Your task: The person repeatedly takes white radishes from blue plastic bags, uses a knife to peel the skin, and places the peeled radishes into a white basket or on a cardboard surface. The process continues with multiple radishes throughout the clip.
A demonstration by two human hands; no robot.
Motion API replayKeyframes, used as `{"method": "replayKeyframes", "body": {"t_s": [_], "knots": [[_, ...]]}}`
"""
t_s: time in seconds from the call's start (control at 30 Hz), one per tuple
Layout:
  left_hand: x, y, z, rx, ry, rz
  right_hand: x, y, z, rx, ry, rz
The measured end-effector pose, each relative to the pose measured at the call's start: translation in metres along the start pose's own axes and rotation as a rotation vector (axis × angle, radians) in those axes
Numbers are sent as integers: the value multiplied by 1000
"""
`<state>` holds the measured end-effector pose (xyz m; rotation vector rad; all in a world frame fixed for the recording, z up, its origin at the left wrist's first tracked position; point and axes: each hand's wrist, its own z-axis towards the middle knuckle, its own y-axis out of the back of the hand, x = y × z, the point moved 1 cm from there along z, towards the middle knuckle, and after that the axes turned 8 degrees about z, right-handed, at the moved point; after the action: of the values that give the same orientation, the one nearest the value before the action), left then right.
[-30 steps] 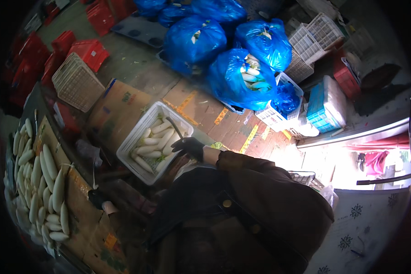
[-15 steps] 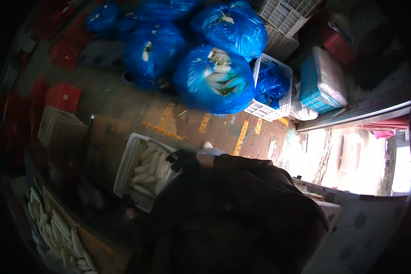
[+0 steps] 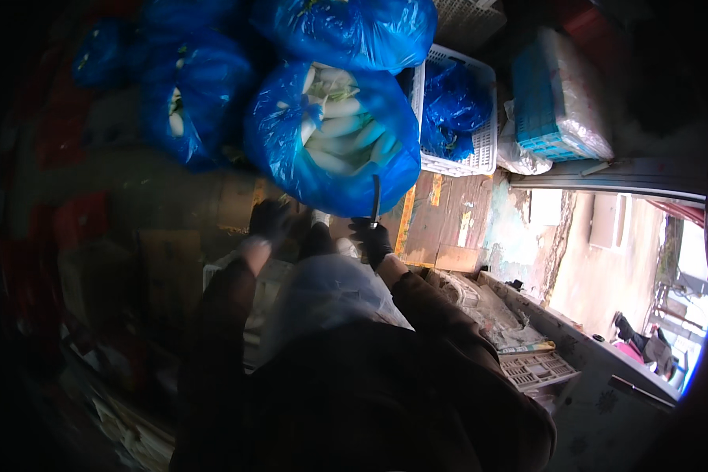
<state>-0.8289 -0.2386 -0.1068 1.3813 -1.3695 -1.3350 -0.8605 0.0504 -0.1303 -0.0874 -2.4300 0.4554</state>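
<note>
A knife [image 3: 375, 200] stands upright at frame centre, dark blade up, against a bulging blue bag [image 3: 334, 138] of white radishes [image 3: 338, 134], open-topped, sitting upper centre on the floor.

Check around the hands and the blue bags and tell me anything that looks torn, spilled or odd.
The nearest blue bag gapes open at the top, with white radishes showing; none has spilled. The right hand holds a dark knife upright against it. The cardboard on the floor is worn and stained. Elsewhere is too dark to judge.
</note>
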Motion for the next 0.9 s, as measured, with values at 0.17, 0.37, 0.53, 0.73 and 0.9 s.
{"method": "replayKeyframes", "body": {"t_s": [0.17, 0.37, 0.53, 0.73, 0.9], "knots": [[-3, -59, 152, 49, -321, 180, 16, 13, 59, -237, 105, -214], [47, -71, 196, 710, -150, 221, 23, -1, 135, -197, 93, -91], [105, -53, 149, 354, 60, -50, -6, 18, 174, -166, -142, -434], [111, -86, 158, 103, 335, -324, -41, 36, 147, -51, -93, -623], [99, -90, 202, 172, 478, -288, -2, 13, 140, -274, -149, -54]]}}
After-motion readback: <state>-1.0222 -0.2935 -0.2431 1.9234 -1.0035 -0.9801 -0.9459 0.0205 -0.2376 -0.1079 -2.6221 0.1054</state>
